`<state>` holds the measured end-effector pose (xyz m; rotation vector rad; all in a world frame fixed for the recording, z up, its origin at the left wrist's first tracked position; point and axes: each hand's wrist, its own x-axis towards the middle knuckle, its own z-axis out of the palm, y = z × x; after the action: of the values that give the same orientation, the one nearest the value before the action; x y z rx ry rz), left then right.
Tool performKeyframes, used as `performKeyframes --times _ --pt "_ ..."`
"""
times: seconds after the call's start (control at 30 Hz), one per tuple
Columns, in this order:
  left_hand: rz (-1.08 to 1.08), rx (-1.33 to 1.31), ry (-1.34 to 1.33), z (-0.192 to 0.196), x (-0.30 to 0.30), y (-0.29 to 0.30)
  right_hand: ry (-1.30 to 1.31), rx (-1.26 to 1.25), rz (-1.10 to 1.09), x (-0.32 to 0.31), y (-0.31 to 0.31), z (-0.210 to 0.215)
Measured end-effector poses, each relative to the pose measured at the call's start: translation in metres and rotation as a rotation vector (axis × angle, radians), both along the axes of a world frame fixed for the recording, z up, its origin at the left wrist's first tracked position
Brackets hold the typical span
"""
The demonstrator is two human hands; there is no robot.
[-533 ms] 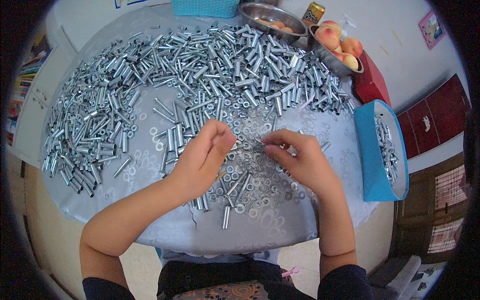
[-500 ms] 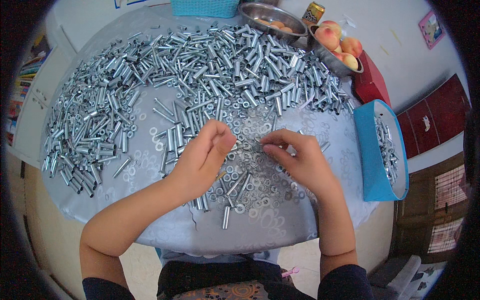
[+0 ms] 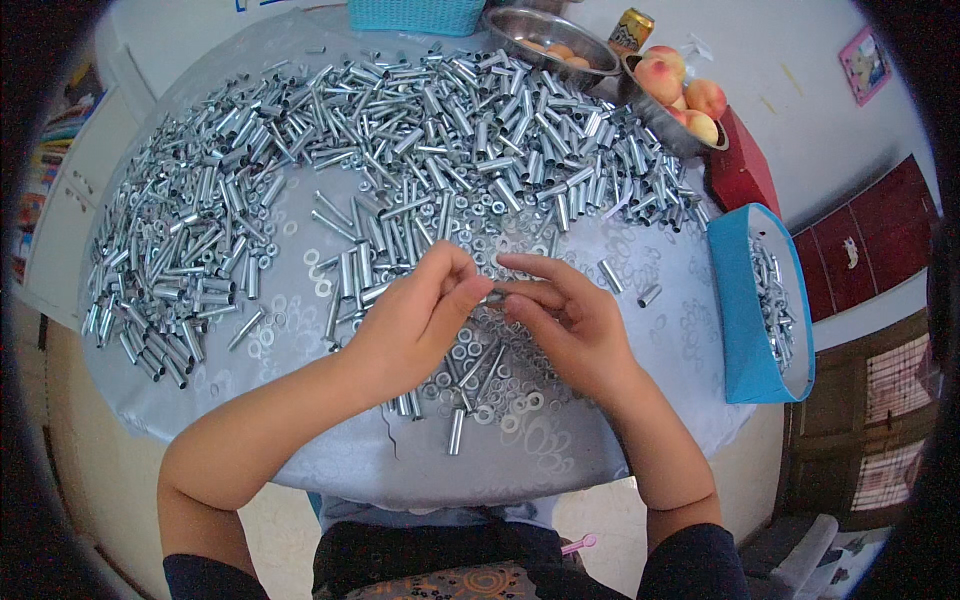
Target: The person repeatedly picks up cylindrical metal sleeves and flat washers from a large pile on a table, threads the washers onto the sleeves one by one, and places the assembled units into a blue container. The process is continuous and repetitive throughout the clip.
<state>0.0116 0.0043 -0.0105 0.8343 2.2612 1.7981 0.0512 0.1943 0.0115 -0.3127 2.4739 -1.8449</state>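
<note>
Over the middle of the table my left hand (image 3: 425,312) is closed, thumb against curled fingers, around a small piece mostly hidden in its grip. My right hand (image 3: 568,318) meets it at the fingertips, pinching at a small grey metal part (image 3: 496,293) too covered to name. Its index finger is stretched out above. Beneath and between the hands lie flat washers (image 3: 530,402) and nuts. In front of them a metal sleeve (image 3: 456,432) lies near several bolts (image 3: 487,365). Beyond the hands spreads a large heap of metal sleeves and bolts (image 3: 430,120).
A blue fabric bin (image 3: 745,350) with metal parts stands at the right edge. Behind are a bowl of peaches (image 3: 690,143), a bowl of eggs (image 3: 520,22), a can (image 3: 631,30), a red box (image 3: 742,165) and a light-blue basket (image 3: 415,15). The table (image 3: 400,475) has a pale patterned cover.
My right hand has moved left, so its fingertips now meet those of my left hand. Its index finger has stretched out. My left hand has shifted slightly right.
</note>
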Motion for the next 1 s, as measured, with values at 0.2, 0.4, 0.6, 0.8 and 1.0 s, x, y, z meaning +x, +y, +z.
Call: performKeyframes --times 0.2,0.4,0.6,0.8,1.0 --pt "0.0 0.038 0.013 0.001 0.001 0.003 0.041 0.016 0.012 0.002 0.001 0.001" --pt "0.01 0.055 0.044 0.001 0.003 0.001 -0.005 -0.046 -0.012 0.003 0.001 0.008" --pt "0.027 0.047 0.031 0.001 0.004 0.001 -0.133 -0.164 -0.019 0.003 0.001 0.011" --pt "0.028 0.069 0.034 0.002 0.003 0.0 -0.136 -0.122 0.022 0.0 0.002 0.014" --pt "0.051 0.084 0.032 0.001 0.003 0.001 -0.176 -0.192 0.065 -0.002 0.004 0.016"
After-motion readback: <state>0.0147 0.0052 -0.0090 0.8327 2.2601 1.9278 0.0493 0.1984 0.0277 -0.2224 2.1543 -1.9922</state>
